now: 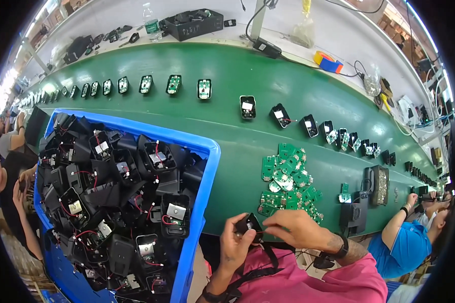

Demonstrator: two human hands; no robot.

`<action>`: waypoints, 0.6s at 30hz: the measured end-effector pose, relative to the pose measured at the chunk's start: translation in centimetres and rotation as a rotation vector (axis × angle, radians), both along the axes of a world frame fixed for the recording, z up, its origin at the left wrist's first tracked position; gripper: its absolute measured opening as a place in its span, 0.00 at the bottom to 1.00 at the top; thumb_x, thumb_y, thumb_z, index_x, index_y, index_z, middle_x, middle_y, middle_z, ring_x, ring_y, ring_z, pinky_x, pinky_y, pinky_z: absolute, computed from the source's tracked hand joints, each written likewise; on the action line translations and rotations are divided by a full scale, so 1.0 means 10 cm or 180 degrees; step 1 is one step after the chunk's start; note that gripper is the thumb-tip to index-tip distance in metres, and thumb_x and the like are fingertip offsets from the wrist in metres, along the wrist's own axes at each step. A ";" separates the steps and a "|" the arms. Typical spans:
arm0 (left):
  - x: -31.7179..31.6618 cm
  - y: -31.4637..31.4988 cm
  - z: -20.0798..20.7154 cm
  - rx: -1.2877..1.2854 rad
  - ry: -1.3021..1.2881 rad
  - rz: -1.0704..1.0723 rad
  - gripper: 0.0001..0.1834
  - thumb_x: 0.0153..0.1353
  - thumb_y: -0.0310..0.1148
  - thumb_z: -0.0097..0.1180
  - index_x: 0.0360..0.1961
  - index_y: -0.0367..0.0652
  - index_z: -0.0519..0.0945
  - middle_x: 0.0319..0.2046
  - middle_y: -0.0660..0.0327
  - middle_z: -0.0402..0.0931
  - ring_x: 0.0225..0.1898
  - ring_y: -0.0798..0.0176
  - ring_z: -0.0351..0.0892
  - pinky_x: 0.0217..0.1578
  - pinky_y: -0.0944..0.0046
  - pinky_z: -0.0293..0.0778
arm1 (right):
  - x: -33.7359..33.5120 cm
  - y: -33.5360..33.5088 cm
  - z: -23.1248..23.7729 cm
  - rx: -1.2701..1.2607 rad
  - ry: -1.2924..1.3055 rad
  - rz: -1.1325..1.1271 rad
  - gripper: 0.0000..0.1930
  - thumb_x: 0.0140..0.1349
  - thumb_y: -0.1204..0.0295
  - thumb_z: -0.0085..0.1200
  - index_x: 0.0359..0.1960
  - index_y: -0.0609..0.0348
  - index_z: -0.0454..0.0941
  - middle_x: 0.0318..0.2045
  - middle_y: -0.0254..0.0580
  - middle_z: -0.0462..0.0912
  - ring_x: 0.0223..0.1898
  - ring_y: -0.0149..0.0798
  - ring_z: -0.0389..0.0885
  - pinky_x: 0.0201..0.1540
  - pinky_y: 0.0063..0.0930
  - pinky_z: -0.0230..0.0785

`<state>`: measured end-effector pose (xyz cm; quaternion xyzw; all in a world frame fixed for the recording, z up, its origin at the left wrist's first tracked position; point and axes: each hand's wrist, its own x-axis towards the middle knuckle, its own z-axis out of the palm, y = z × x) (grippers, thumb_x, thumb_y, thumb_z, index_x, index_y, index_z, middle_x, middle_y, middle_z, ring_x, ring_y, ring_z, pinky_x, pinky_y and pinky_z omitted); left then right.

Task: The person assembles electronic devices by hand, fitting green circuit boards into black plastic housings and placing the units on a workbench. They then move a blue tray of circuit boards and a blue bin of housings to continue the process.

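Observation:
My left hand (231, 243) grips a small black plastic housing (244, 222) at the table's near edge, its open side turned up. My right hand (299, 228) comes in from the right, with thumb and fingers closed together beside the housing's rim. A thin reddish wire seems to run by those fingertips, but what they pinch is too small to make out. Just beyond my right hand lies a loose heap of green circuit boards (287, 174). To my left, a blue crate (213, 166) is piled with black housings (174, 214) that have red wires and metal plates.
Black housings with boards (204, 89) stand in a row across the green table (222, 136). A black box-shaped device (354, 217) and a parts tray (379, 186) stand right. Behind are a bottle (151, 22), black bin (193, 25) and tape rolls (328, 61). Co-workers sit on both sides.

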<state>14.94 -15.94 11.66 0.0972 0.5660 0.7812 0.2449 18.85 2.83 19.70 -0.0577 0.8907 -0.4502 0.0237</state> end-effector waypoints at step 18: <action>-0.02 -0.15 0.00 -0.0157 -0.0511 0.0410 0.24 0.66 0.39 0.56 0.55 0.36 0.65 0.37 0.53 0.78 0.26 0.63 0.82 0.23 0.69 0.80 | 0.02 -0.06 -0.31 0.1750 0.0593 -0.0662 0.16 0.47 0.79 0.65 0.38 0.59 0.76 0.36 0.44 0.75 0.41 0.50 0.72 0.41 0.41 0.67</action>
